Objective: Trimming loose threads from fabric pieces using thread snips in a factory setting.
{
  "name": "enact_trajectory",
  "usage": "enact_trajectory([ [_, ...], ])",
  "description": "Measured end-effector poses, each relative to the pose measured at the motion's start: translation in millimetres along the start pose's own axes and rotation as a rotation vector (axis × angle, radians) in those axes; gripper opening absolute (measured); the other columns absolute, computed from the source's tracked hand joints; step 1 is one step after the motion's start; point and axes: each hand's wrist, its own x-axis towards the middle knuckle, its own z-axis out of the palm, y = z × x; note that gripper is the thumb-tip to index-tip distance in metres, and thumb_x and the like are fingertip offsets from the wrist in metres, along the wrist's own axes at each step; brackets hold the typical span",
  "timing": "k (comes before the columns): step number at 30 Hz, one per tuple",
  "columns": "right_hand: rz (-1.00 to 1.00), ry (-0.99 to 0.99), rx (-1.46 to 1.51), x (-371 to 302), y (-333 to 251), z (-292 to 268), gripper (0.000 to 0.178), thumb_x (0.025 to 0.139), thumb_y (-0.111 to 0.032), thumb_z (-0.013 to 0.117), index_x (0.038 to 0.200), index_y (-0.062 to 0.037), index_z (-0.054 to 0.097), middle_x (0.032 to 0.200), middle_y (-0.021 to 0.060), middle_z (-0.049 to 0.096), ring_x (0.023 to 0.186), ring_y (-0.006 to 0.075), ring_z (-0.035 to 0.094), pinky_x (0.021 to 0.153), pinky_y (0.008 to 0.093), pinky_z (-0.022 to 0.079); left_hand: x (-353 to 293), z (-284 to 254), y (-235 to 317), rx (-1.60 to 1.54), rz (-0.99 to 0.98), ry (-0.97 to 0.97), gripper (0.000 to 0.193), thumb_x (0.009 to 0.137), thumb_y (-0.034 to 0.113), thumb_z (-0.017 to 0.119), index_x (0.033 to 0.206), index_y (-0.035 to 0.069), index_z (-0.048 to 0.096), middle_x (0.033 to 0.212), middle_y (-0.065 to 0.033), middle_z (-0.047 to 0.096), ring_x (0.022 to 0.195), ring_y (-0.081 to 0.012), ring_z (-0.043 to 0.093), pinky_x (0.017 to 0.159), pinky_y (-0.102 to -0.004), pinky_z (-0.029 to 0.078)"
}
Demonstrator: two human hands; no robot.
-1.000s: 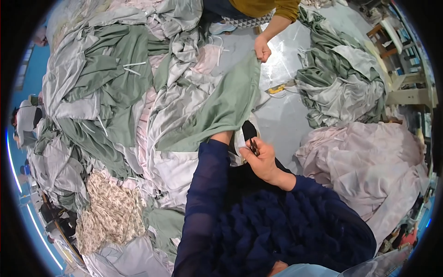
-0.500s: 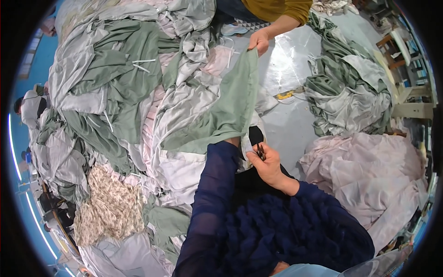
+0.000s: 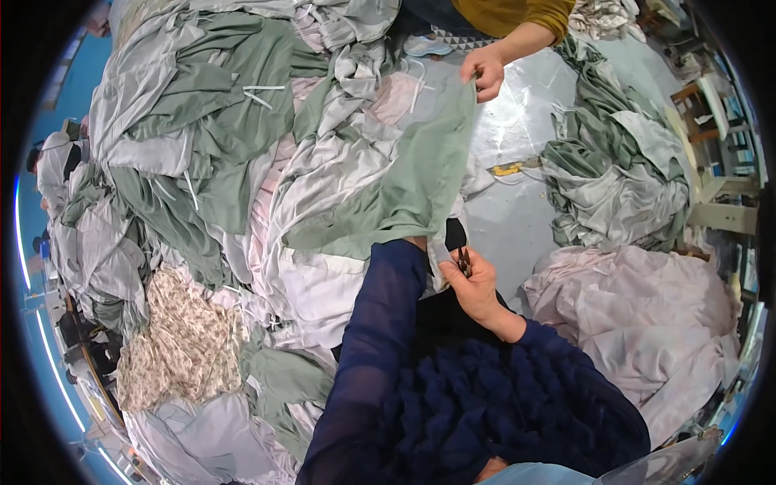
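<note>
A: Biggest first, quick.

B: Main heap of green and grey cloth, sprawled over the left and upper left, all folds and layers. Next, pale pink heap at right, just beyond the navy right sleeve. Then smaller green-and-grey pile, right behind the pink, on grey floor.

A: Piece being worked?

B: Green panel. Out in front, slanting up toward the far side, lower left part spread over grey and white cloth. Top corner pinched in co-worker's hand.

A: Smaller.

B: Floral cloth, cream with brownish print, crumpled at lower left, below the main heap.

A: Left grip?

B: Left hand tucked beneath the panel's lower edge, just a sliver of wrist in view. Fingers hidden; can't tell how spread, or on what.

A: Right grip?

B: Right hand, just right of the left wrist. Curled snugly round small dark snips, tips up. Thumb near white cloth edge; can't tell if touching.

A: Thinnest bits?

B: White ties, lying across the main heap.
</note>
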Motion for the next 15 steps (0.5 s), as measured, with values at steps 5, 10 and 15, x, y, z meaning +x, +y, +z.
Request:
enact_trajectory([
  [5,0.021,0.004,0.011,1.0,4.8,-1.7,0.013,0.088,-0.010,0.066,0.083,-0.0047,0.056,0.067,-0.0082,0.044,0.061,0.0020,0.036,0.054,0.0202,0.031,7.5,0.2,11.1,-0.060,0.007,-0.028,0.053,0.099,0.027,0.043,0.145,0.005,0.031,0.145,-0.0120,0.037,0.132,-0.0205,0.035,0.110,-0.0285,0.028],
  [10,-0.009,0.000,0.009,6.2,0.7,5.5,0.015,0.088,-0.009,0.065,0.081,-0.0036,0.053,0.066,-0.0064,0.041,0.060,0.0036,0.034,0.054,0.0216,0.032,1.9,1.9,-66.4,-0.771,-0.084,0.003,0.050,0.102,0.024,0.038,0.147,0.005,0.028,0.143,-0.0104,0.041,0.126,-0.0196,0.042,0.104,-0.0256,0.035],
  [15,-0.025,0.010,-0.024,13.0,0.2,-3.7,0.014,0.089,-0.009,0.065,0.082,-0.0031,0.054,0.067,-0.0069,0.043,0.061,0.0028,0.035,0.054,0.0214,0.032,4.0,20.6,-55.5,-1.237,-0.182,0.033,0.047,0.103,0.024,0.037,0.145,0.004,0.031,0.139,-0.0100,0.046,0.120,-0.0184,0.049,0.097,-0.0256,0.042],
])
